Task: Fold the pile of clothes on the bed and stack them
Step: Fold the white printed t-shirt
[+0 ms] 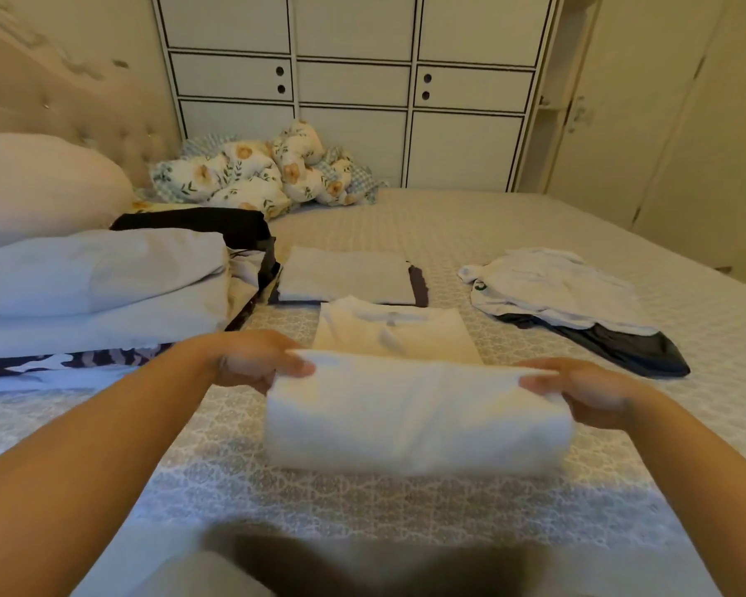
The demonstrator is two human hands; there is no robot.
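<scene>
White tee (414, 415), floral quilt (250, 174), grey-patterned bedspread (513, 221).

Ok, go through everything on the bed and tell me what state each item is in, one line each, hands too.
White garment: half folded, gripped at both top corners.
Left hand: closed on its left corner.
Right hand: closed on its right corner.
Grey garment: folded flat, on a dark piece.
White shirt: unfolded, crumpled over a dark garment.
Floral duvet: bunched up.
Cupboard doors: shut.
</scene>
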